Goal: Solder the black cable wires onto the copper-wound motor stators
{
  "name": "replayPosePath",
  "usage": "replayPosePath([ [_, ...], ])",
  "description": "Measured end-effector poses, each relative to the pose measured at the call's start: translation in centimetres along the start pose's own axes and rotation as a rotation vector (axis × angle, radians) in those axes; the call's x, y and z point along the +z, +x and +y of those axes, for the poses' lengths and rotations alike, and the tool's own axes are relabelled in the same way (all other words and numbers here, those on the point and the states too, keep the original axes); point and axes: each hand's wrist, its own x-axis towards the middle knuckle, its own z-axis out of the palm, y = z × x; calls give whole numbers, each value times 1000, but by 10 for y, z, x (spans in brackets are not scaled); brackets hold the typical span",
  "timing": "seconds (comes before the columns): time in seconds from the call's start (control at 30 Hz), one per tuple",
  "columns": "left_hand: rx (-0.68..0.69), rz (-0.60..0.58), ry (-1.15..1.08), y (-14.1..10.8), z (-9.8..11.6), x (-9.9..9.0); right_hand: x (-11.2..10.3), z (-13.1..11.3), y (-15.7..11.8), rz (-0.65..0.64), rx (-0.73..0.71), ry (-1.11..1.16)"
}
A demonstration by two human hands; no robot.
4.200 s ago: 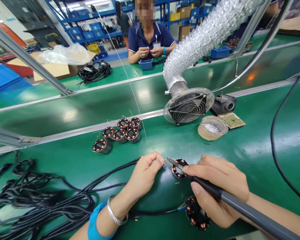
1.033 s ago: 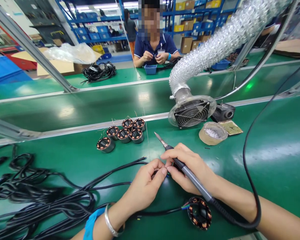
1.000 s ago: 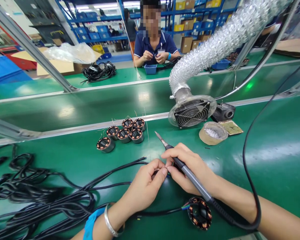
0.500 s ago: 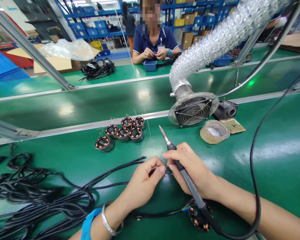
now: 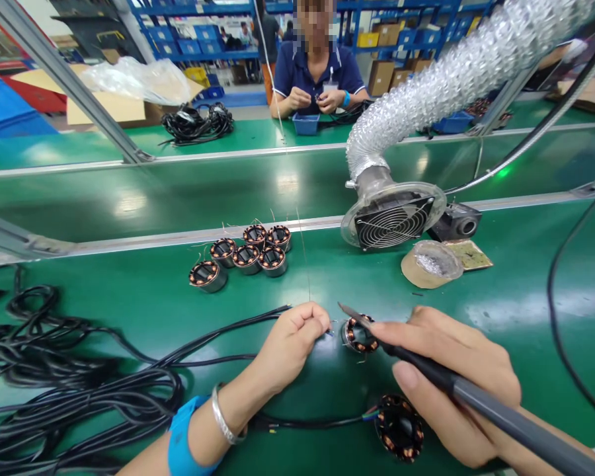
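Note:
My left hand (image 5: 300, 340) is closed in a pinch on thin wire ends (image 5: 330, 329), whose bluish tips stick out past the fingertips. A fine wire (image 5: 305, 258) runs upward from behind this hand. My right hand (image 5: 456, 377) grips a soldering iron (image 5: 426, 367) like a pen, its tip close to the wire ends but apart from them. Partly behind the iron lies a copper-wound motor stator (image 5: 352, 336). Lower down, another stator (image 5: 400, 430) has coloured leads joined to a black cable (image 5: 322, 422). Several black cables (image 5: 104, 396) lie at left.
Several stators (image 5: 246, 258) stand in a group near the bench's back rail. A fume extractor fan (image 5: 394, 221) on a silver duct hangs at back right, above a round tub (image 5: 430, 264) of shiny bits and a small tray (image 5: 469, 256). A person (image 5: 317, 73) works across the bench.
My right hand has moved right and turned the iron flatter, bringing its tip lower near the wire ends. The stator behind the iron has come into view. My left hand keeps its pinch.

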Motion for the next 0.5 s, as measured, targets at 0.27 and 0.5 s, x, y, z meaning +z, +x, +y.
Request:
replayPosePath([
  [0.27,4,5,6,0,1,2,6,-2,0,5,36,-19],
  [0.5,22,-10,18,-1,2,2,6,-3,-2,-7,25,-21],
])
